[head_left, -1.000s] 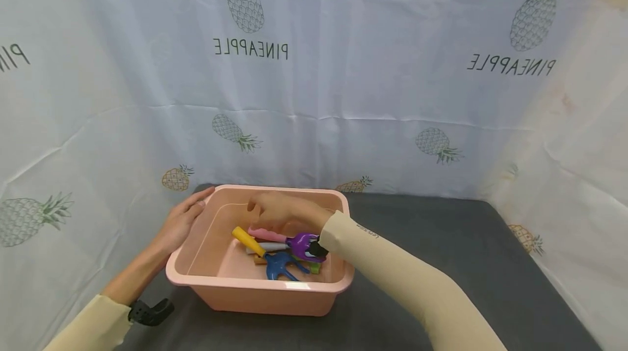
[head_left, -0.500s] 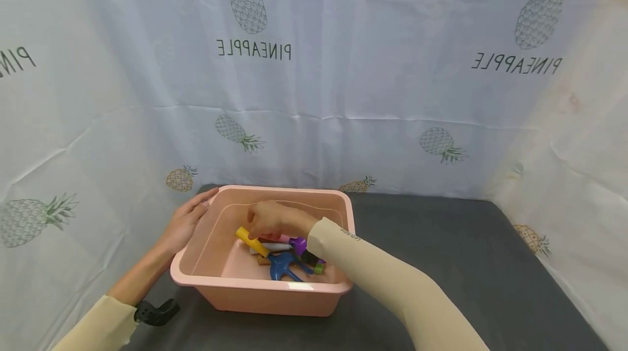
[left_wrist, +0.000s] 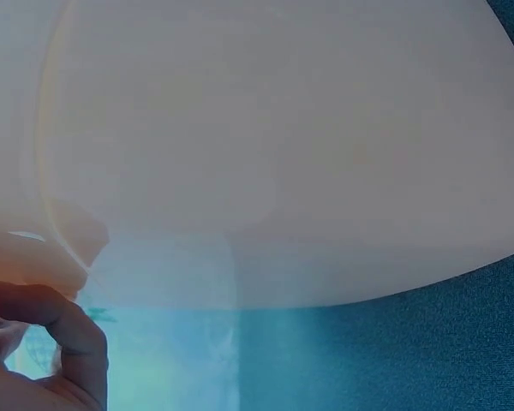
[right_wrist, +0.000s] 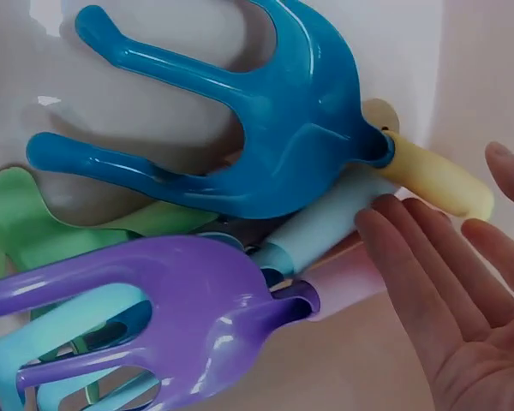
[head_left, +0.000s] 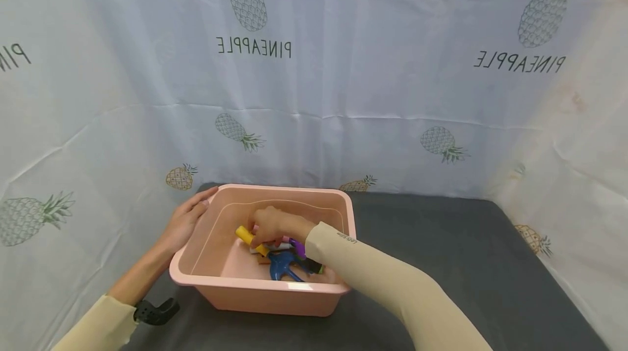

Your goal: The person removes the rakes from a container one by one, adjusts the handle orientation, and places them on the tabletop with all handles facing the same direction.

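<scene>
The left hand (head_left: 185, 223) grips the left rim of a pink plastic basin (head_left: 265, 284); in the left wrist view, a bent finger (left_wrist: 68, 330) shows at the basin wall (left_wrist: 240, 128). Inside the basin, the right hand (head_left: 275, 225) is over a pile of toy garden tools. A blue hand rake (right_wrist: 317, 103) lies on top, the end of its yellow handle (right_wrist: 441, 175) between the right thumb and forefinger, without a plain grip. The other fingers reach out beside the pink handle (right_wrist: 347, 278) of a purple hand rake (right_wrist: 197, 312).
A pale handle (right_wrist: 325, 218) and a green tool (right_wrist: 60, 214) lie among the rakes. The basin stands on a dark grey table (head_left: 441, 253). White pineapple-print cloth (head_left: 314, 67) hangs behind and at both sides.
My right hand has come down from the basin's back to the yellow handle, and its fingers are now beside that handle. My left hand keeps its place on the rim.
</scene>
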### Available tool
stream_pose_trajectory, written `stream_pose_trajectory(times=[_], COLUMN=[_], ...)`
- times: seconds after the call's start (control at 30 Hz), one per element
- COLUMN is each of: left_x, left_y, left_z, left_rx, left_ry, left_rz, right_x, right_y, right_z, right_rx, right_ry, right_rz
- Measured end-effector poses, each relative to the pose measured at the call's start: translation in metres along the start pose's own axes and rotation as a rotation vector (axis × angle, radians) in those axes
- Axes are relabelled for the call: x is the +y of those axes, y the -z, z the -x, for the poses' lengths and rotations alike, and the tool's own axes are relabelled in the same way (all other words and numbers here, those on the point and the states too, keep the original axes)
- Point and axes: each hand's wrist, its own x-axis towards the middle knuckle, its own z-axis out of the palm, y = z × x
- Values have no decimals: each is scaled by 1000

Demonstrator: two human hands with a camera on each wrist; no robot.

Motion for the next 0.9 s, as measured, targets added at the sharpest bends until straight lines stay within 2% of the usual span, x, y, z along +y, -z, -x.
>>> stream_pose_trajectory(times=[0.27,0.43,0.57,0.67,0.9], left_x=[2,1,1,2,5], left_y=[0,0,0,-1,0], left_z=[2,3,5,6,7], left_rx=[-7,-1,3,7,15], left_ry=[9,10,25,29,-12], left_rz=[-1,-24,-43,-41,-43], right_x=[0,0,0,-1,-3], right_y=[-10,-18,-24,-27,-21], right_z=[3,6,6,5,4], right_rx=[61,135,160,150,132], right_ry=[55,105,125,156,292], right_rz=[207,330,348,352,301])
